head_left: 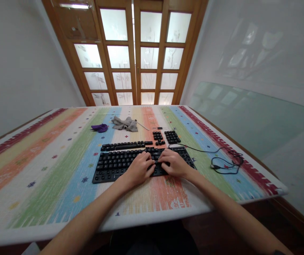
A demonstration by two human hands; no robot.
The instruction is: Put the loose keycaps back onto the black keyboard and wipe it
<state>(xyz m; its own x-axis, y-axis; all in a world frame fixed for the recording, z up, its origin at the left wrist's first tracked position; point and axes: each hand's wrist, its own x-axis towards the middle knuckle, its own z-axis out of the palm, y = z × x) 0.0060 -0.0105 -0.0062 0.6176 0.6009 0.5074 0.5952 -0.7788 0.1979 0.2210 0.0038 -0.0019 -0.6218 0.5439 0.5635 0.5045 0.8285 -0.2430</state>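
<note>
A black keyboard (pixel 108 165) lies on the table, partly fitted with keycaps. Its front row and right end show bare switches. My left hand (pixel 140 167) rests over the middle of the board, fingers bent and drawn together. Close beside it, my right hand (pixel 175 163) bends over the right-of-centre keys, thumb and fingers pinched towards the other hand. Whatever the fingertips hold, if anything, is hidden or too small to make out. Behind the board lie a row of loose keycaps (pixel 122 146), a small group of keycaps (pixel 157 136) and a block of number-pad keycaps (pixel 172 137).
A striped cloth (pixel 61 170) covers the table. Further back are a purple bundle (pixel 99 128), a grey rag (pixel 125 124), a thin rod (pixel 142 125) and a small black-handled tool (pixel 159 128). The keyboard's USB cable (pixel 230 166) coils at the right.
</note>
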